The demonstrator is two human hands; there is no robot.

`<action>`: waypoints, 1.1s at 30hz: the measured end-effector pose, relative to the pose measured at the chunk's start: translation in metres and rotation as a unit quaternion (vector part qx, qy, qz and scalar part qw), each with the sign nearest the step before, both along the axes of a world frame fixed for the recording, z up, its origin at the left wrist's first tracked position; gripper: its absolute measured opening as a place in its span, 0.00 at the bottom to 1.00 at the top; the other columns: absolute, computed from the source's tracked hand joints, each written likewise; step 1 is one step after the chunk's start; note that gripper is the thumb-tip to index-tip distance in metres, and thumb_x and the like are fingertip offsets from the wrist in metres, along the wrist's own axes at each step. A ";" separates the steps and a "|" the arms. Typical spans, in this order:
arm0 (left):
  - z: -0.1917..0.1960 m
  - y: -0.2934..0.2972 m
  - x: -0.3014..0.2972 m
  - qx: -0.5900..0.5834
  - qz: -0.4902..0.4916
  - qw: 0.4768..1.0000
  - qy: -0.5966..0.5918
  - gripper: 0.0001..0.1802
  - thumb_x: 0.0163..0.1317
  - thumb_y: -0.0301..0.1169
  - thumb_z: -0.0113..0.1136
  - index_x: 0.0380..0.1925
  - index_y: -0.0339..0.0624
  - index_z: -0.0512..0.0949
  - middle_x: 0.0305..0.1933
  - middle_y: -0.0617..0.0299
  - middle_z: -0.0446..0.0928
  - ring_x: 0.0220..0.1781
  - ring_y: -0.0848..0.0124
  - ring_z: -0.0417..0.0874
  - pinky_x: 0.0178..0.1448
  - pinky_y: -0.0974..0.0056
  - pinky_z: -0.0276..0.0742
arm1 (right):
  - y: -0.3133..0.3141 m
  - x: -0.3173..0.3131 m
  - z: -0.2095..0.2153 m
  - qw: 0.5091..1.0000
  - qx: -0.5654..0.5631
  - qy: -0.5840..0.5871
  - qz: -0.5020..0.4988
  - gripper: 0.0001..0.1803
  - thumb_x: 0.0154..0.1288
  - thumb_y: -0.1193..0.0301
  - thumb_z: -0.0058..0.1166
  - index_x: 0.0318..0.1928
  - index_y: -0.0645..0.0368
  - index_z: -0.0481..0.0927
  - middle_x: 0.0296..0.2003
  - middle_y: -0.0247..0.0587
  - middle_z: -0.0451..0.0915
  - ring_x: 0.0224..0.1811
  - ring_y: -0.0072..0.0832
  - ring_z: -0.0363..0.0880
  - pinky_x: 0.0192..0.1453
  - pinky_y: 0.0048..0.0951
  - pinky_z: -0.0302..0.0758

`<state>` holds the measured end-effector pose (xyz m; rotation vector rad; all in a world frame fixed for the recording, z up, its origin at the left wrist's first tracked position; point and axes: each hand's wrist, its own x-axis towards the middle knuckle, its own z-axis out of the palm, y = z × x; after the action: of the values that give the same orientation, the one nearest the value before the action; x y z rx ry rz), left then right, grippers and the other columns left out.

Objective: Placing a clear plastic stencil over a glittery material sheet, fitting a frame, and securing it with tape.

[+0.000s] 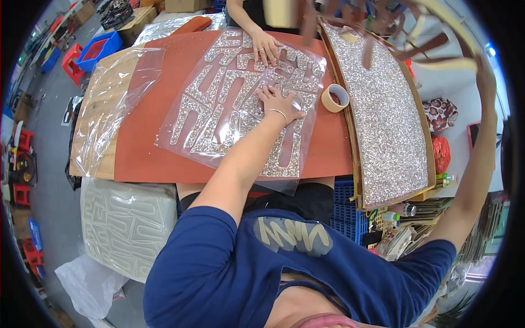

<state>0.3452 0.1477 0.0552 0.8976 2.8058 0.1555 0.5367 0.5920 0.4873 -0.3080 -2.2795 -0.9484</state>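
My left hand (280, 104) lies on a clear plastic sheet (213, 156), fingers spread and holding nothing. Several silver glitter shapes with slots (219, 117) show on or under this sheet; which, I cannot tell. My right hand (484, 74) is raised at the far right, closed on the edge of a brown and cream slotted cut-out sheet (437, 54). That sheet is smeared by motion and partly out of view. Just beyond my left hand, a co-worker's hand (265, 46) presses on the same plastic.
The plastic rests on a red-brown board (145, 158). A tape roll (335, 98) stands right of it, beside a glitter sheet (383, 120) on a wooden-edged panel. Clear film (104, 109) covers the board's left end. Below left is a wrapped stack of pale slotted pieces (128, 218).
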 end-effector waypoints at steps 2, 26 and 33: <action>0.001 0.005 -0.003 0.086 -0.005 0.996 -0.031 0.44 0.51 0.69 0.48 0.66 0.64 0.59 0.69 0.38 0.52 0.72 0.39 0.49 0.67 0.31 0.35 | 0.061 0.097 -0.022 0.998 -0.029 -0.008 -0.058 0.17 0.72 0.66 0.37 0.55 0.59 0.72 0.47 0.53 0.76 0.52 0.48 0.73 0.53 0.38 0.71; -0.019 -0.255 -0.137 0.028 0.373 0.925 -0.072 0.38 0.56 0.55 0.56 0.52 0.30 0.70 0.53 0.39 0.74 0.59 0.50 0.74 0.62 0.55 0.68 | -0.373 0.053 -0.451 0.749 -0.655 -0.088 0.036 0.16 0.62 0.71 0.55 0.49 0.65 0.75 0.32 0.44 0.73 0.28 0.33 0.74 0.34 0.29 0.73; -0.033 -0.273 -0.114 0.131 0.354 0.926 -0.010 0.21 0.61 0.48 0.52 0.34 0.39 0.81 0.49 0.46 0.77 0.50 0.49 0.78 0.53 0.52 0.71 | -0.376 0.038 -0.457 0.745 -0.660 -0.100 0.022 0.17 0.60 0.75 0.56 0.50 0.66 0.73 0.32 0.44 0.73 0.29 0.32 0.74 0.36 0.30 0.73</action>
<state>0.2317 -0.1257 0.0218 -0.1315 2.9908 0.6417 0.5748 0.2157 0.0304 -0.7273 -2.7437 0.8925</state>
